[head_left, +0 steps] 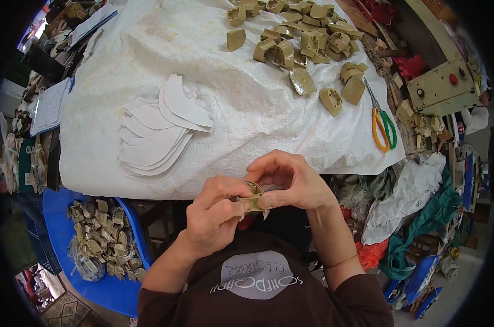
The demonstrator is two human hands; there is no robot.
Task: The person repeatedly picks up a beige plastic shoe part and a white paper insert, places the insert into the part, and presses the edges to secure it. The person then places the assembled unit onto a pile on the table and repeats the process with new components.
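Observation:
Close to my body, just off the near edge of the white-covered table, both hands hold one olive-coloured shoe heel [251, 204]. My left hand [213, 212] grips its left side, fingers closed around it. The thumb and fingers of my right hand [293, 182] pinch its right side and upper rim. A thin pale edge hangs below the heel, partly hidden by the fingers. Beyond my left hand lies a fanned stack of curved white sheet pieces [159, 143]. At the far right of the table is a loose heap of olive heels [312, 42], several standing apart from it.
Scissors with orange and green handles [386, 129] lie at the table's right edge. A blue tub [55, 226] at lower left contains many wrapped-looking heels [106, 235]. A control box [442, 87] stands at right, above crumpled bags [402, 196]. Clipboards [50, 108] are at left.

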